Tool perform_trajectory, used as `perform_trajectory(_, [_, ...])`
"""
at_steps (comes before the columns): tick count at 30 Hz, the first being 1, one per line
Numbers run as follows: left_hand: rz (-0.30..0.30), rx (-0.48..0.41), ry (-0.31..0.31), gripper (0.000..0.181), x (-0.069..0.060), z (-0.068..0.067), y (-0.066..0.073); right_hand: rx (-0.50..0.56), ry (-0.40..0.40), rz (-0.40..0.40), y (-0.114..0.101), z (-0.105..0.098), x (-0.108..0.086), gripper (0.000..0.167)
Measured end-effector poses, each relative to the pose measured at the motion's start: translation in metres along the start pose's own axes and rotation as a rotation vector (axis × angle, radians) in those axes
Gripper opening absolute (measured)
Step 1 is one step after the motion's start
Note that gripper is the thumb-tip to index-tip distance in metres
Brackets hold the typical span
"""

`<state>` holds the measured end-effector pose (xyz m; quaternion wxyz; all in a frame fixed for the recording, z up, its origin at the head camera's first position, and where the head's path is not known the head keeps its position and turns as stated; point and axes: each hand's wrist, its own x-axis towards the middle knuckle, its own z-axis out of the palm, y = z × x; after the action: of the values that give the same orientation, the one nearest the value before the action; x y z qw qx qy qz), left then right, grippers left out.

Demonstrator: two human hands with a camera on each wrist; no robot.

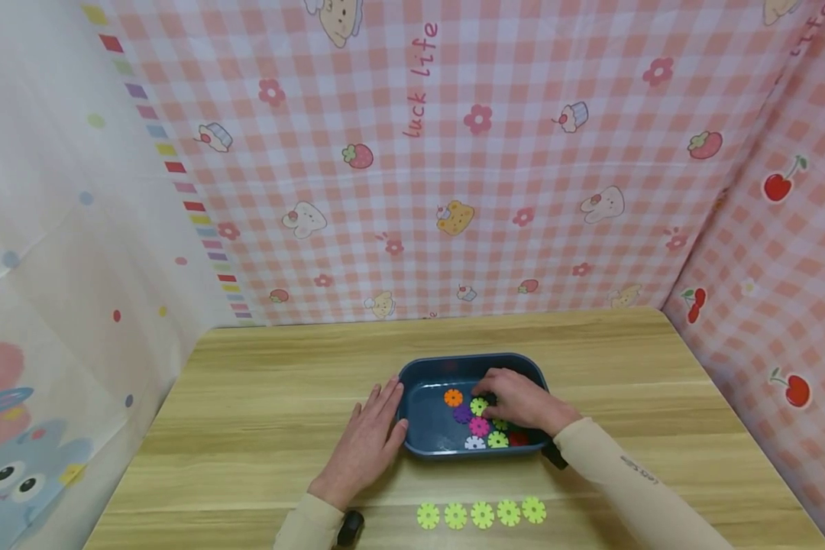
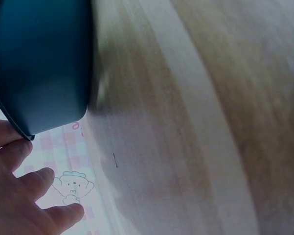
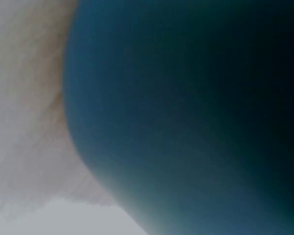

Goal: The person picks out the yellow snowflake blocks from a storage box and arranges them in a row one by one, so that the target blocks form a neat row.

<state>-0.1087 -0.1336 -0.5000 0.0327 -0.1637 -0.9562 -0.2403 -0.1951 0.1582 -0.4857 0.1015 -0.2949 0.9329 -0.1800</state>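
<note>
A blue tray (image 1: 426,420) sits on the wooden table (image 1: 261,428), its long axis running left to right, with the right end very slightly farther away than the left. The left hand (image 1: 369,439) lies against the tray's left end, fingers extended and only loosely bent, pointing toward the far side, its tips at the rim without closing round anything. The right hand (image 1: 520,399) reaches in over the right end, pointing left, its fingers curled down and thumb beside a yellow-green disc (image 1: 478,406); whether it has that disc pinched, I cannot tell. The discs are round and notched, so they point no particular way. In the tray's right half, an orange disc (image 1: 453,397) lies farthest left, with a purple disc (image 1: 462,414), a pink disc (image 1: 479,426) and a white disc (image 1: 475,443) nearer, and a red disc (image 1: 518,439) at the near right. On the near side of the tray, five yellow-green discs (image 1: 483,515) lie flat in a left-to-right row, roughly parallel to the tray's long axis.
</note>
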Motion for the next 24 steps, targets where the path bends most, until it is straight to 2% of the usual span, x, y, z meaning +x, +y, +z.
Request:
perform_trajectory(11, [0.004,-0.001,0.0,0.059,0.0002,-0.0003,0.0002,-0.017,-0.016,-0.007,-0.0033,-0.0001,-0.0016,0.028])
perform_trajectory(24, [0.006,0.002,0.003,0.059,0.0003,0.0005,-0.0011,-0.096,0.008,-0.065,-0.0016,0.0031,-0.0015,0.031])
